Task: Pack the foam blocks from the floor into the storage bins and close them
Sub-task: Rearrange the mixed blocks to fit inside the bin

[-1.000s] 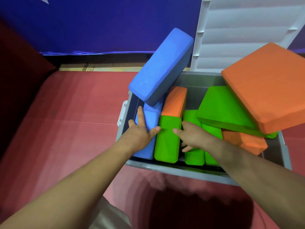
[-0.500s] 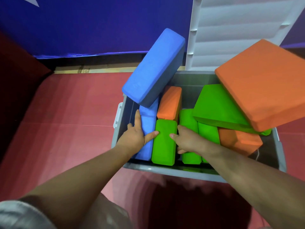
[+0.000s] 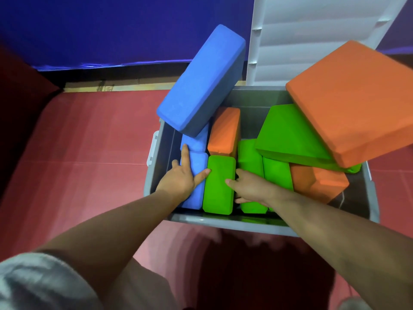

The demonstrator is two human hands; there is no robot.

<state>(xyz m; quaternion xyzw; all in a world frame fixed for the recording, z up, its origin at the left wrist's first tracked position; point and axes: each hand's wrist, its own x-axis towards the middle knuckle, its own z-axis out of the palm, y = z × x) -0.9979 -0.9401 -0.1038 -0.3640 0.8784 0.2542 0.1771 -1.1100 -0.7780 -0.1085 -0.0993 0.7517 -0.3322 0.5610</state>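
My left hand (image 3: 178, 180) flat on a matte blue foam block (image 3: 197, 161), right hand (image 3: 250, 186) gripping a rectangular green block (image 3: 218, 194), grey plastic bin (image 3: 223, 222)

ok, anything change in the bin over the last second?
Nothing visibly moved. As before, the left hand lies flat on the low blue block, thumb against the front green block. The right hand grips that block's right edge, thumb on top, fingers in the gap. The leaning blue block, big orange block, bin and open lid are unchanged. Only the camera shifted slightly.
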